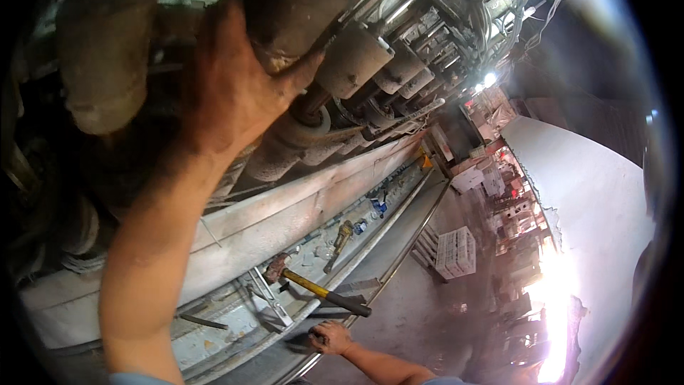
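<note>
My left hand (pixel 239 89) reaches up into the machine, its thumb and fingers spread around the lower end of a dusty metal cylinder (pixel 296 14); its far fingers fade into shadow. Similar cylinders (pixel 354 60) stand in a row to the right, and a larger one (pixel 103 64) hangs to the left. Low in the view, my right hand (pixel 331 338) is closed at the metal rail (pixel 390 271), its fingers curled over it. Just above that hand lies a hammer (pixel 320 291) with a yellow and black handle, its head on the ledge.
A long pale beam (pixel 299 207) runs below the cylinders. On the ledge (pixel 235 335) lie a brass-coloured tool (pixel 340 242), a blue object (pixel 379 207) and debris. A white crate (pixel 456 253) stands on the floor to the right. Cables (pixel 524 0) hang overhead; bright light glares at right.
</note>
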Demonstrator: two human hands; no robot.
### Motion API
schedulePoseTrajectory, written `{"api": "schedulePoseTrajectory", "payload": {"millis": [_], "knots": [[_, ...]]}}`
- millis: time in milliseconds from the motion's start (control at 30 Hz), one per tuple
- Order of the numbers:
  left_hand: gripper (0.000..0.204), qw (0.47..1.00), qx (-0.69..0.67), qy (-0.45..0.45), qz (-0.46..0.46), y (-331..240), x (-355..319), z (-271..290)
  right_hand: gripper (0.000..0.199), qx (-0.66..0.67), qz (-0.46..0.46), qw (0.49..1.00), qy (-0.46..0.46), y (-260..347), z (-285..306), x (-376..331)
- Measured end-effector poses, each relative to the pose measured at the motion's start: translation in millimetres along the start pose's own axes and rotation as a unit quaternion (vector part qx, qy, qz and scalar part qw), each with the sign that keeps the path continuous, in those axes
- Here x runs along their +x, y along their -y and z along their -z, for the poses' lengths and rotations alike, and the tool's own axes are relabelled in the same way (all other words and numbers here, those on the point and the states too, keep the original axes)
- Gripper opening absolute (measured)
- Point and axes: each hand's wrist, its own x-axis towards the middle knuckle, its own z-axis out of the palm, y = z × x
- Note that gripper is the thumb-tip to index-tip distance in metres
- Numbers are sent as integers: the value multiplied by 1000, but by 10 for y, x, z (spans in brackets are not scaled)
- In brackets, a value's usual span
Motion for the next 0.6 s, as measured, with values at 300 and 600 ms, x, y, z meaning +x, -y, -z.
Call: {"api": "schedulePoseTrajectory", "payload": {"millis": [300,600], "knots": [[99,992,-103,34,64,6,248,120,29,237,204,925,-216,1451,3413,1668],[107,993,-106,29,42,-147,402,257,25,-51,375,866,-326,2691,5331,2809]]}}
